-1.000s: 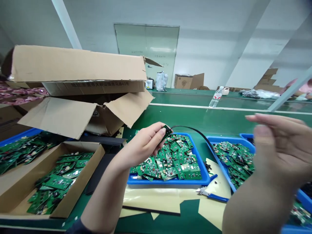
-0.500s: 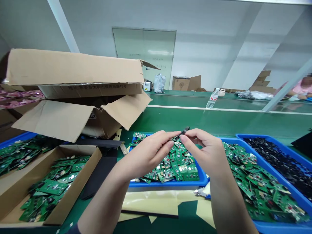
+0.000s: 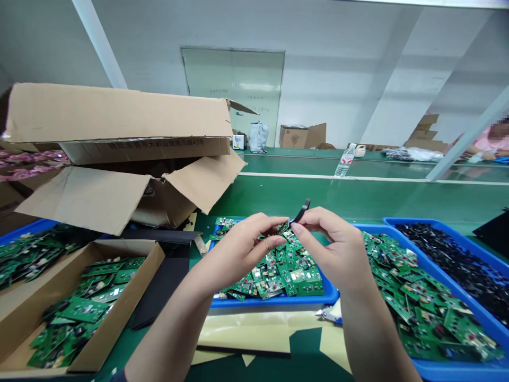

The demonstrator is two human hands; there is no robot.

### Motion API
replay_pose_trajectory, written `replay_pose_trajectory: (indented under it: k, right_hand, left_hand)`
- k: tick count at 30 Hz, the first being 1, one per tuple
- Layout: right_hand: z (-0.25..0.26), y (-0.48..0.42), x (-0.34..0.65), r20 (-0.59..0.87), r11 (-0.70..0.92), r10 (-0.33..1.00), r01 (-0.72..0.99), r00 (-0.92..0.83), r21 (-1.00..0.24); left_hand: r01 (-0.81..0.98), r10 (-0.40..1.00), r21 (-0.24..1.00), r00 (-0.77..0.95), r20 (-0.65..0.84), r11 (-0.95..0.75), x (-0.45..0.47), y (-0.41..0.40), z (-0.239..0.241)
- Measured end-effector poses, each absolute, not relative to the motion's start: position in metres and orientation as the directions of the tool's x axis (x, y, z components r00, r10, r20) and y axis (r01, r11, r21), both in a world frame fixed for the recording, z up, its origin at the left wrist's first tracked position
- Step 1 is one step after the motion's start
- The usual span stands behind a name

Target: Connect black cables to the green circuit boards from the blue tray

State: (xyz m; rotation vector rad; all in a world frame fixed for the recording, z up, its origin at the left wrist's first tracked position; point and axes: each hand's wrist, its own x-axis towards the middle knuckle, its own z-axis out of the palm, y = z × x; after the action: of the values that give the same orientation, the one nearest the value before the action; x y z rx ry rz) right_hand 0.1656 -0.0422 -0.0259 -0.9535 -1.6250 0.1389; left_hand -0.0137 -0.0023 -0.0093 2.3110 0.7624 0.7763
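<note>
My left hand (image 3: 240, 245) and my right hand (image 3: 336, 246) meet above the middle blue tray (image 3: 274, 301), which is heaped with small green circuit boards (image 3: 284, 268). The left fingers pinch a small green board (image 3: 281, 228). The right thumb and forefinger pinch a thin black strip (image 3: 301, 211) that sticks up to the right, touching that board. Both hands are closed in a pinch.
A cardboard box of boards (image 3: 75, 305) lies at the left, with open cartons (image 3: 119, 154) behind it. At the right stand a blue tray of boards (image 3: 413, 297) and a blue tray of black parts (image 3: 457, 260). Blue-handled cutters (image 3: 330, 315) lie on yellow paper (image 3: 246, 331). A water bottle (image 3: 344, 161) stands far back.
One second ago my right hand was raised, open, near the camera. It came down to the left hand and took hold of the black strip, whose free end now stands higher.
</note>
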Motion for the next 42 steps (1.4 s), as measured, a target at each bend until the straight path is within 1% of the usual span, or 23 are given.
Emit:
replay_pose_trajectory:
  k: [3, 5, 7, 9, 10, 12, 13, 15, 16, 18, 20, 22, 24, 27, 30, 32, 35, 37, 40, 42]
  right_hand:
    - [-0.025, -0.044, 0.168, 0.773, 0.686, 0.634, 0.462, -0.002, -0.561]
    - [-0.024, -0.046, 0.169, 0.731, 0.691, 0.681, 0.369, -0.045, -0.622]
    - [-0.024, -0.047, 0.171, 0.659, 0.665, 0.744, 0.203, -0.108, -0.718]
    - [-0.025, -0.046, 0.173, 0.612, 0.619, 0.772, -0.014, -0.171, -0.785]
    - [-0.026, -0.044, 0.173, 0.605, 0.593, 0.771, -0.122, -0.198, -0.796]
    - [-0.029, -0.037, 0.175, 0.62, 0.542, 0.739, -0.316, -0.262, -0.779]
    - [-0.031, -0.033, 0.175, 0.628, 0.512, 0.724, -0.389, -0.286, -0.766]
    - [-0.033, -0.027, 0.176, 0.622, 0.457, 0.73, -0.473, -0.284, -0.753]
    - [-0.034, -0.024, 0.176, 0.6, 0.434, 0.757, -0.487, -0.259, -0.758]
    - [-0.033, -0.023, 0.175, 0.524, 0.387, 0.825, -0.463, -0.214, -0.798]
    - [-0.03, -0.026, 0.173, 0.454, 0.335, 0.853, -0.399, -0.257, -0.854]
    - [-0.027, -0.032, 0.171, 0.41, 0.308, 0.85, -0.32, -0.331, -0.896]
    - [-0.023, -0.038, 0.169, 0.393, 0.312, 0.846, -0.263, -0.361, -0.913]
    - [-0.02, -0.046, 0.166, 0.397, 0.339, 0.854, -0.22, -0.336, -0.915]
    - [-0.019, -0.049, 0.164, 0.404, 0.348, 0.863, -0.221, -0.304, -0.911]
    - [-0.02, -0.048, 0.164, 0.396, 0.331, 0.862, -0.241, -0.315, -0.912]
    - [-0.022, -0.043, 0.163, 0.363, 0.267, 0.855, -0.286, -0.37, -0.92]
    - [-0.023, -0.04, 0.163, 0.335, 0.226, 0.853, -0.295, -0.4, -0.928]
    - [-0.024, -0.038, 0.162, 0.309, 0.214, 0.862, -0.264, -0.401, -0.941]
    - [-0.023, -0.039, 0.161, 0.325, 0.257, 0.87, -0.221, -0.372, -0.941]
  left_hand:
    - [0.328, 0.678, 0.665, 0.635, 0.371, -0.671, -0.013, -0.001, -0.011]
    - [0.312, 0.681, 0.655, 0.591, 0.432, -0.688, -0.013, 0.001, -0.013]
    - [0.269, 0.645, 0.621, 0.556, 0.524, -0.736, -0.012, 0.004, -0.014]
    - [0.211, 0.575, 0.56, 0.53, 0.623, -0.801, -0.013, 0.005, -0.014]
    - [0.189, 0.539, 0.524, 0.512, 0.669, -0.83, -0.013, 0.005, -0.013]
    - [0.169, 0.482, 0.46, 0.466, 0.742, -0.872, -0.013, 0.004, -0.012]
    - [0.164, 0.458, 0.433, 0.445, 0.769, -0.886, -0.014, 0.003, -0.011]
    - [0.154, 0.412, 0.384, 0.418, 0.81, -0.91, -0.014, 0.002, -0.01]
    - [0.145, 0.385, 0.357, 0.408, 0.828, -0.923, -0.015, 0.002, -0.01]
    - [0.14, 0.321, 0.289, 0.392, 0.862, -0.947, -0.015, 0.002, -0.01]
    - [0.167, 0.268, 0.219, 0.386, 0.883, -0.961, -0.015, 0.003, -0.01]
    - [0.213, 0.245, 0.171, 0.391, 0.887, -0.962, -0.015, 0.003, -0.01]
    - [0.246, 0.237, 0.145, 0.4, 0.886, -0.958, -0.015, 0.003, -0.011]
    - [0.259, 0.239, 0.143, 0.394, 0.887, -0.955, -0.015, 0.003, -0.011]
    - [0.237, 0.28, 0.199, 0.385, 0.879, -0.951, -0.015, 0.003, -0.012]
    - [0.174, 0.309, 0.259, 0.401, 0.862, -0.95, -0.014, 0.005, -0.012]
    - [0.032, 0.37, 0.4, 0.453, 0.811, -0.916, -0.014, 0.006, -0.012]
    - [-0.028, 0.42, 0.493, 0.483, 0.768, -0.87, -0.014, 0.007, -0.012]
    - [-0.067, 0.48, 0.584, 0.499, 0.722, -0.809, -0.015, 0.007, -0.012]
    - [-0.096, 0.513, 0.639, 0.512, 0.689, -0.763, -0.016, 0.007, -0.012]
